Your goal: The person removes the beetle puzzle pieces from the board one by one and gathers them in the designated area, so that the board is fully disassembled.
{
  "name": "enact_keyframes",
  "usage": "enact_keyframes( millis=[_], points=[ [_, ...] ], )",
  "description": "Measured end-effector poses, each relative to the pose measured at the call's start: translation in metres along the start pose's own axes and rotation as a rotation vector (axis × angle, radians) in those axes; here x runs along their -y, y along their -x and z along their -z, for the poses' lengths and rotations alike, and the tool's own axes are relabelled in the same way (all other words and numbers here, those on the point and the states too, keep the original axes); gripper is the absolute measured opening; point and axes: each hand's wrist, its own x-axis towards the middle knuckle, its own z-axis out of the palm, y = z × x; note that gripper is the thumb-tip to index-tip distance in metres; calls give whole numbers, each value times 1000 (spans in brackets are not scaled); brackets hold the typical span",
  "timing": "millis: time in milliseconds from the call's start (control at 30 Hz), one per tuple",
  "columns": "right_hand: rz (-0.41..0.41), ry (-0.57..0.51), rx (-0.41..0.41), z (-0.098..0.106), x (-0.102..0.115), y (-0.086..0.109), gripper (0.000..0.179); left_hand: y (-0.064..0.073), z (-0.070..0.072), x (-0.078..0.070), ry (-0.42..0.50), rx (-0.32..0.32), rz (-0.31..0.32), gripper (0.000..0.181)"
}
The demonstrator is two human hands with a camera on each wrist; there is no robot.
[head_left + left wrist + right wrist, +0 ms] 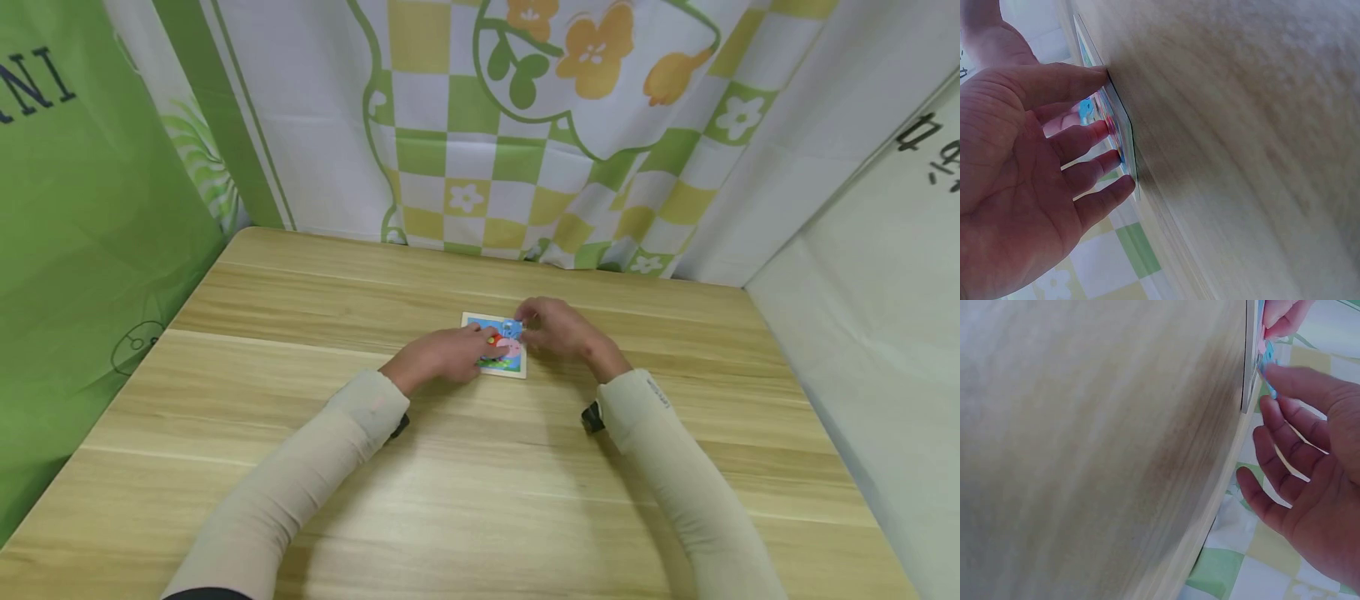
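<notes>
Board [513, 372]: flat on the table [450, 500], between the 2 hands, its pictured face up.
Blue piece [512, 329]: at the board's far right corner, tilted up from the face; I cannot tell whether its lower end touches.
Right-hand grip: the right hand [558, 327] pinches the piece between thumb and 1 fingertip, parted by little more than its thickness; the other visible fingers fan clear, probably to leave the corner unobstructed.
Left-hand grip: the left hand [453, 352] grasps nothing; fingers spread on the face, thumb at the edge, likely to steady the board against sliding.
Sleeves: 2, pale, reaching in from the near side.
Curtain [517, 158]: checked, hanging behind the table.
</notes>
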Motion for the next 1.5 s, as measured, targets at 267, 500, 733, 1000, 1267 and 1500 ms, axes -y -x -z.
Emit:
enact_keyframes(
  millis=[267,500,733,1000,1267,1500],
  points=[
    [2,7,-104,5,2,5,8,-1,3,-3,-17,14,7,62],
    [-14,53,-136,11,2,12,9,-1,3,-2,-29,17,-3,63],
    [-52,69,-151,25,-14,27,9,-1,1,-1,-54,-12,-24,62],
    [-115,79,-103,46,-46,46,12,-1,2,-3,-65,-3,-20,61],
    [-136,92,-76,64,-70,56,11,1,2,-4,-81,15,-8,59],
    [-177,66,-69,71,-89,63,14,1,3,-7,-68,-1,-18,59]
  ],
)
